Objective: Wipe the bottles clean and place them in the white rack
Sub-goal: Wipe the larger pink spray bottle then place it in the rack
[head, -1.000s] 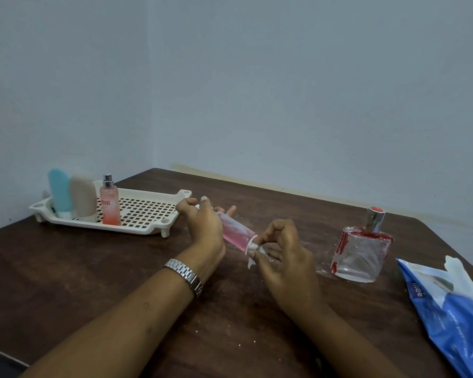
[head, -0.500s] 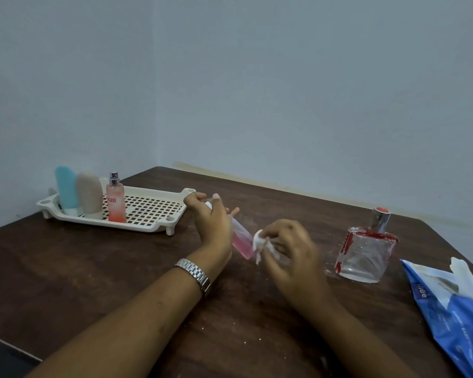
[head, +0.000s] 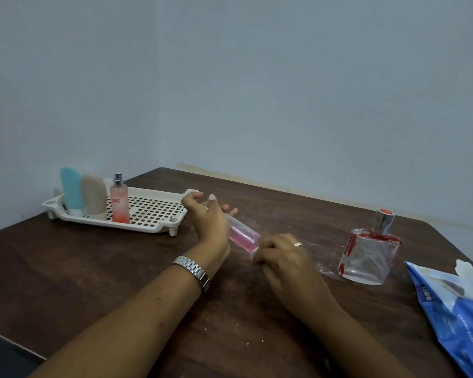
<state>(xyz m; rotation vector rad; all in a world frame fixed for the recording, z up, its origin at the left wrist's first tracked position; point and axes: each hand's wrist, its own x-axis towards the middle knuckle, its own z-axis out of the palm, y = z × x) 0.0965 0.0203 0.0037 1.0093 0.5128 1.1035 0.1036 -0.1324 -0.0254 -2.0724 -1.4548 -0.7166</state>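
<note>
My left hand point(head: 212, 223) grips the upper end of a small clear bottle of pink liquid point(head: 243, 237), held tilted above the table. At the bottle's lower end my right hand point(head: 283, 256) pinches a white wipe point(head: 254, 254), mostly hidden under the fingers. The white rack point(head: 159, 214) sits at the back left and holds a blue bottle point(head: 71, 195), a beige bottle point(head: 94, 196) and a pink spray bottle point(head: 119, 200), all upright. A square clear glass bottle with red marks point(head: 367, 257) stands to the right of my hands.
A blue and white wipe packet point(head: 456, 306) lies at the right edge of the dark wooden table point(head: 107, 268). Small white crumbs speckle the wood near my arms. Walls close off the back and left sides.
My right hand slid the wipe down to the bottle's lower end and closed over it, so the wipe is now mostly hidden. My left hand keeps its hold.
</note>
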